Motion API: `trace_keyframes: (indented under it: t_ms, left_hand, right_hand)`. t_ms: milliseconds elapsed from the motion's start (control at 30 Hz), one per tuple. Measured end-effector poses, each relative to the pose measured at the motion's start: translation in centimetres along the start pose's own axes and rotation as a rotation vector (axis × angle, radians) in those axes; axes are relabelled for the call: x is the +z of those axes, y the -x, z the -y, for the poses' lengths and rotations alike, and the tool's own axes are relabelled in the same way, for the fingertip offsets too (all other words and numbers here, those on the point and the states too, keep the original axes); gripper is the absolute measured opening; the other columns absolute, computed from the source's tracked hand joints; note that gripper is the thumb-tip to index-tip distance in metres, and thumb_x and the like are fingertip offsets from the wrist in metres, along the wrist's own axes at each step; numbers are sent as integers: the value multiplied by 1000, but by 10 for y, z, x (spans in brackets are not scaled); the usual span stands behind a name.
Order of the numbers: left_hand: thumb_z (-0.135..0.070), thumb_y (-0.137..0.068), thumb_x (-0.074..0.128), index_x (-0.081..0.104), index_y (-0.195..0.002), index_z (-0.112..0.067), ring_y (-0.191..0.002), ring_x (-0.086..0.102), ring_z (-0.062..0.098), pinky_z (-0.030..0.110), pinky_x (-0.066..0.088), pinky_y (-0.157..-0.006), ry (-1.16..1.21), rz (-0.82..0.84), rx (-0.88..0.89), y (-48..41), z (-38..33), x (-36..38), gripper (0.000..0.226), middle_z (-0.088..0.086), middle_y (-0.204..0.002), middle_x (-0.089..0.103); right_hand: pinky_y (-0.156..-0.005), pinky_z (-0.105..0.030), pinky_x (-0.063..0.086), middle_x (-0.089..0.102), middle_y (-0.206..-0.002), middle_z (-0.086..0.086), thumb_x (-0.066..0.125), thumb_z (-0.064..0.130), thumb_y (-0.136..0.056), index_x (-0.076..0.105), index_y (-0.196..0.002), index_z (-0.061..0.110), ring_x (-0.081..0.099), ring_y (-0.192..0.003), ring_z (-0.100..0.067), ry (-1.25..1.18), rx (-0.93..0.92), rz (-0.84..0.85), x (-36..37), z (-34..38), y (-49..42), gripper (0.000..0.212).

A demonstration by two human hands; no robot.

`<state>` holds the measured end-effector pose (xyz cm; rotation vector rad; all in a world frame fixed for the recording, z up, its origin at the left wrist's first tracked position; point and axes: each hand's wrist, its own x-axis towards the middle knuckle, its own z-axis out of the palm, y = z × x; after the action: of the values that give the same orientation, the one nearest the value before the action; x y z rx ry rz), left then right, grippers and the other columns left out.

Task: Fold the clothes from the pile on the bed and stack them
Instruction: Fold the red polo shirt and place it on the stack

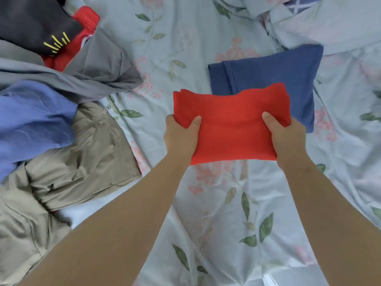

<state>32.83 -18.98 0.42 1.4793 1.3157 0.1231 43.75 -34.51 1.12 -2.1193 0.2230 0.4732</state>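
A folded red garment [231, 122] is held up over the bed in both hands. My left hand [181, 135] grips its left edge, thumb on top. My right hand [286, 137] grips its right edge the same way. Just beyond it, a folded dark blue garment [274, 75] lies flat on the floral sheet, and the red garment's far edge overlaps it in view. The unfolded pile [51, 100] fills the left side: grey, light blue, beige, black and red pieces.
The bed sheet [216, 213] is pale blue with pink flowers and green leaves, wrinkled. A bunched duvet or pillow [329, 23] of the same print lies at the back right. Beige trousers [68, 166] spread toward the near left.
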Motion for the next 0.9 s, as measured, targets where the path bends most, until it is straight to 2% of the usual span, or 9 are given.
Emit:
trace_keyframes:
  t_ms: [133, 167, 233, 333, 367, 433, 500, 633, 900]
  left_hand:
    - [-28, -91, 56, 40, -125, -11, -104, 56, 26, 35, 45, -91, -15, 20, 140, -27, -41, 60, 42, 4, -114, 56]
    - [-24, -91, 55, 35, -133, -12, -111, 54, 28, 38, 42, -96, -66, 26, 172, -33, -47, 73, 49, 7, -125, 53]
    - [-21, -89, 53, 19, -147, -16, -128, 40, 29, 40, 33, -105, -369, -14, 314, -42, -49, 98, 67, 9, -146, 34]
    - [-35, -93, 48, 9, -152, -27, -145, 12, 27, 46, 18, -113, -790, 8, 736, -50, -41, 130, 71, 2, -159, 8]
    - [-39, -95, 42, 9, -152, -29, -146, 5, 26, 48, 12, -115, -872, 81, 803, -55, -37, 140, 66, 0, -160, 5]
    - [-44, -98, 33, 7, -152, -32, -147, -3, 25, 51, 2, -117, -1003, 198, 796, -67, -26, 155, 60, -2, -160, 1]
    - [-47, -98, 29, 10, -151, -31, -147, -1, 26, 54, -1, -116, -1083, 177, 807, -79, -11, 162, 59, -1, -160, 5]
    - [-45, -89, 34, 44, -141, -20, -137, 34, 37, 61, 21, -110, -980, -21, 989, -92, 17, 175, 58, 12, -147, 41]
    - [-45, -87, 36, 43, -141, -14, -138, 33, 36, 56, 21, -111, -949, 10, 990, -96, 20, 174, 63, 16, -147, 39]
  right_hand:
    - [-90, -34, 43, 59, -98, -3, 61, 35, -85, 61, -111, 8, 55, -95, -23, 106, -99, -198, -27, 20, -62, 38]
    - [-92, -33, 39, 58, -105, -6, 56, 31, -87, 56, -118, 8, 54, -103, -25, 180, -122, -266, -31, 22, -77, 39]
    - [-100, -37, 31, 48, -134, -7, 49, 23, -88, 40, -137, 14, 43, -124, -29, 392, -151, -367, -32, 22, -98, 51]
    - [-109, -46, 19, 17, -157, -7, 47, 28, -92, 21, -149, 23, 21, -141, -30, 732, -340, -220, -15, 7, -113, 63]
    - [-111, -48, 15, 12, -159, -8, 46, 33, -94, 19, -150, 26, 15, -144, -30, 798, -382, -136, -7, -1, -118, 62]
    - [-114, -50, 9, 7, -160, -8, 40, 42, -96, 15, -151, 29, 6, -146, -30, 859, -355, -17, 6, -20, -129, 62]
    - [-115, -51, 6, 7, -160, -8, 36, 48, -96, 12, -151, 30, 4, -146, -29, 851, -324, -16, 16, -39, -137, 62]
    - [-114, -50, 10, 12, -159, -7, 19, 57, -89, 14, -151, 31, 9, -146, -28, 838, -391, -137, 27, -61, -142, 68]
    - [-114, -49, 10, 10, -159, -7, 12, 58, -83, 14, -151, 30, 9, -146, -27, 845, -398, -181, 33, -68, -145, 74]
